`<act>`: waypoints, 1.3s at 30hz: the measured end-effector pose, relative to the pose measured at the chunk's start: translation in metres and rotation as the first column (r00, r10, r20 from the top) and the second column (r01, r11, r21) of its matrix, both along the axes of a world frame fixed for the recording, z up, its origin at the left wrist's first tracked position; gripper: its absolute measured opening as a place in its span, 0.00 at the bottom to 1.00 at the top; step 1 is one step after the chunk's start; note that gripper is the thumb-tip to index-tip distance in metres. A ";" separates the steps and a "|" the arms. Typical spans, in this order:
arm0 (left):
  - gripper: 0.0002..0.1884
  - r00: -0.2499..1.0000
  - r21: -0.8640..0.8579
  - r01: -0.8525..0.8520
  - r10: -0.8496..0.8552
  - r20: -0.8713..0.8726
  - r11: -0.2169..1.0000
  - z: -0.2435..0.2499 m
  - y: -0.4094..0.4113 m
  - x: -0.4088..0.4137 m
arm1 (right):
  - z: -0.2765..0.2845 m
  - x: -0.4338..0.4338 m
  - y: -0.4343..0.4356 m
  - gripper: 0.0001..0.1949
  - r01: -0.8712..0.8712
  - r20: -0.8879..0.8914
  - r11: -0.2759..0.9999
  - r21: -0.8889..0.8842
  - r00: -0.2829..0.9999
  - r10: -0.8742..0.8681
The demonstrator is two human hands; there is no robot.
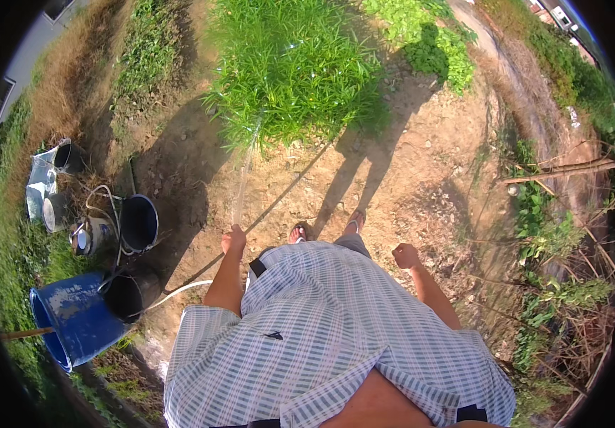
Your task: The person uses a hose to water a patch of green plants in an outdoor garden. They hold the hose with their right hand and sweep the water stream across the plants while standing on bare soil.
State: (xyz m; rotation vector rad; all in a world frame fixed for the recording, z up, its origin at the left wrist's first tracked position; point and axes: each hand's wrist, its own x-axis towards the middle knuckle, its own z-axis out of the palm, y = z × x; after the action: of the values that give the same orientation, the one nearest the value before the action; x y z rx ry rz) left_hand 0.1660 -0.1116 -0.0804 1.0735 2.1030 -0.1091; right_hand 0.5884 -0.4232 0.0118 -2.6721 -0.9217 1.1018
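Observation:
My left hand point(234, 239) is closed around the end of a pale garden hose point(181, 290). From the fist a stream of water point(241, 187) runs forward into a dense bed of narrow-leaved green plants point(296, 80). The hose's mouth is hidden by my fingers. Behind that hand the hose passes under my forearm and leads left to the dark buckets. My right hand point(406, 255) hangs at my right side over bare soil, its fingers curled, and nothing shows in it.
On the left stand a blue plastic barrel point(80, 315), a black bucket point(140, 222) and several smaller pails. Lighter leafy plants point(441, 59) grow at the upper right. Wooden sticks point(569, 172) and dry brush line the right. Sandy soil point(296, 184) lies before my feet.

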 end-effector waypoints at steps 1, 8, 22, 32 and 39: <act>0.33 1.000 0.024 0.008 -0.008 -0.011 1.000 0.006 0.001 0.004 | 0.002 -0.002 0.001 0.14 0.012 -0.003 1.000 -0.002 1.000 -0.012; 0.32 0.994 0.187 0.110 -0.105 -0.039 0.976 0.015 0.018 0.020 | -0.014 0.000 -0.007 0.14 -0.042 0.034 0.999 0.005 0.999 0.042; 0.19 0.919 0.177 0.384 -0.357 -0.165 0.906 0.034 0.035 0.038 | -0.002 0.002 0.012 0.15 -0.064 0.020 0.993 0.095 0.998 0.062; 0.33 0.999 0.152 -0.024 0.028 -0.024 0.988 0.038 0.005 0.042 | 0.002 -0.005 0.016 0.14 -0.052 0.006 0.998 0.042 0.999 0.051; 0.29 0.993 0.324 0.111 -0.094 -0.067 0.940 0.066 0.041 0.071 | 0.007 -0.002 0.030 0.14 -0.170 0.060 0.983 0.075 0.984 0.166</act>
State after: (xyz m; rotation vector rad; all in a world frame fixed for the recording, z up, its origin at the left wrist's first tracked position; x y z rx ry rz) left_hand 0.2365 -0.0708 -0.0145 1.3899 2.1581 0.1716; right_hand 0.5861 -0.3932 0.0192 -2.6104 -1.1942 1.0047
